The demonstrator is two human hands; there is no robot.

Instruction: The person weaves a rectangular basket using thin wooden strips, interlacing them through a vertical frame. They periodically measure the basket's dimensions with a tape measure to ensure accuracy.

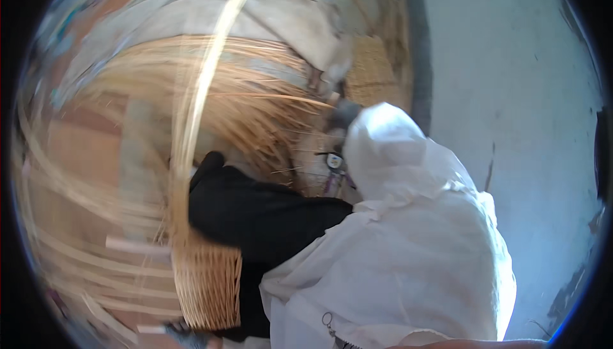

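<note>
My right hand [343, 114], in a dark grey glove, reaches out from a white sleeve at the edge of a large bundle of canes [255, 119]. Its fingertips are closed at the end of one cane [274, 96] that lies across the bundle. Low in the picture, my left hand [186, 335], also in a dark glove, lies against the lower edge of a woven wicker piece [207, 285]; blur hides how its fingers are set. Long pale strands [204, 87] rise from this piece past my black-clad knee [255, 215].
A small tool with a round white face [333, 161] lies beside my right forearm, with a purple-handled tool [332, 186] below it. Another woven wicker piece [370, 71] stands by the pale wall [504, 94]. Grey sacking [274, 20] lies behind the canes.
</note>
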